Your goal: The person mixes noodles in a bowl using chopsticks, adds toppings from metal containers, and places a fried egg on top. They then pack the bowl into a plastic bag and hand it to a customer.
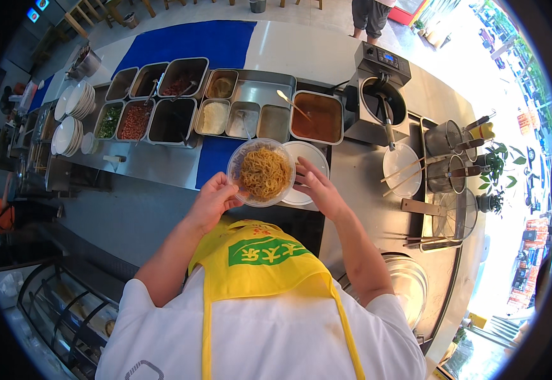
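Observation:
A round clear plastic bowl [234, 160] holds a heap of brown, sauced noodles [265, 174]. My left hand [217, 192] grips the bowl's left rim, thumb on top. At the bowl's right side is my right hand [317, 185], its fingers spread beside the rim; whether they touch it is unclear. Partly behind the bowl lies a white plate [311, 154] on the counter. Just beyond stands a steel pan of red-brown sauce [321, 128] with a ladle [295, 105] in it. Left of that, a steel container of white granular food [215, 117] sits among other seasoning containers.
Steel pans with chopped greens [109, 121] and diced red food [134, 121] stand left, near stacked plates [69, 135]. A countertop cooker [382, 102] stands right, then a plate with chopsticks [401, 166] and wire strainers [442, 137]. A person [368, 19] stands beyond the counter.

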Demonstrator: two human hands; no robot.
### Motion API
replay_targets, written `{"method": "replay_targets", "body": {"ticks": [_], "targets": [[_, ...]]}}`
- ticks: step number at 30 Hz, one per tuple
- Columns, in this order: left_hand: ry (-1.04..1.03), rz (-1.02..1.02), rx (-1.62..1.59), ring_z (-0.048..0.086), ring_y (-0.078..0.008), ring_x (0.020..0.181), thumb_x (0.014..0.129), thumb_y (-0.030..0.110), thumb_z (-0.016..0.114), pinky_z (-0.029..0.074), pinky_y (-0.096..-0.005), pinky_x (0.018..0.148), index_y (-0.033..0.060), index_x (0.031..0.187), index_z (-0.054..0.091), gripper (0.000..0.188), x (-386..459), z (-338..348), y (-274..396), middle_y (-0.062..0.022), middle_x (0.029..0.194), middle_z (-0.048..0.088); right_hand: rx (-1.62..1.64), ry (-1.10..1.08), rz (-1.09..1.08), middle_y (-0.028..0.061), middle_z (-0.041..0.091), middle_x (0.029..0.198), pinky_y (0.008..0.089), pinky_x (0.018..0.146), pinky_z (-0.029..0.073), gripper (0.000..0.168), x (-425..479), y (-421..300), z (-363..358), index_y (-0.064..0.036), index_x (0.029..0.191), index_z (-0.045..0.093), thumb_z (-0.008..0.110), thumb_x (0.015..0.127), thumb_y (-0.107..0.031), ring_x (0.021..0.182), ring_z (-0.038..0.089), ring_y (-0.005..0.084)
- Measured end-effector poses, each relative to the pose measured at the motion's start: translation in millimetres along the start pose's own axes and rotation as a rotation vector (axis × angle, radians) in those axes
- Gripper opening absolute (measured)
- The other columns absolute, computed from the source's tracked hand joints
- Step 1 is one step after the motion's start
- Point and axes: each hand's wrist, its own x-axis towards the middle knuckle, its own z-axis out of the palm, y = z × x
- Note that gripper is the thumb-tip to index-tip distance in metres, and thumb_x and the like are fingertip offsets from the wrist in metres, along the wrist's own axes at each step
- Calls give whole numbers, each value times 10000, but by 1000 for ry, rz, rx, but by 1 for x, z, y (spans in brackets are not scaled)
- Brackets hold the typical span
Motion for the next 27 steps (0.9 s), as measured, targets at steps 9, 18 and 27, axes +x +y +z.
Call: {"method": "replay_targets", "body": {"ticks": [9, 18, 27], "targets": [[-211, 77, -268, 486, -224, 1221, 956, 194, 526, 421, -417, 1002, 97, 1230, 428, 306, 12, -149, 59, -95, 1290, 487, 354, -131, 128, 109, 470, 1365, 389, 1031, 399, 638, 114, 0, 162, -28, 1413, 330, 490, 942, -427, 1236, 488, 233], [-342, 278, -454, 365, -268, 1340, 812, 283, 595, 314, -446, 1110, 68, 1469, 222, 785, 13, -317, 141, -111, 1452, 355, -974, 384, -272, 146, 523, 1071, 342, 784, 501, 714, 272, 15, 238, -44, 1380, 392, 717, 820, -345, 901, 577, 243], [-247, 319, -491, 318, -265, 1367, 835, 286, 581, 265, -450, 1132, 103, 1482, 220, 763, 34, -386, 163, -91, 1480, 323, -1449, 243, -538, 115, 592, 843, 393, 753, 495, 130, 393, 12, 235, -64, 937, 663, 588, 884, -156, 864, 604, 311]]}}
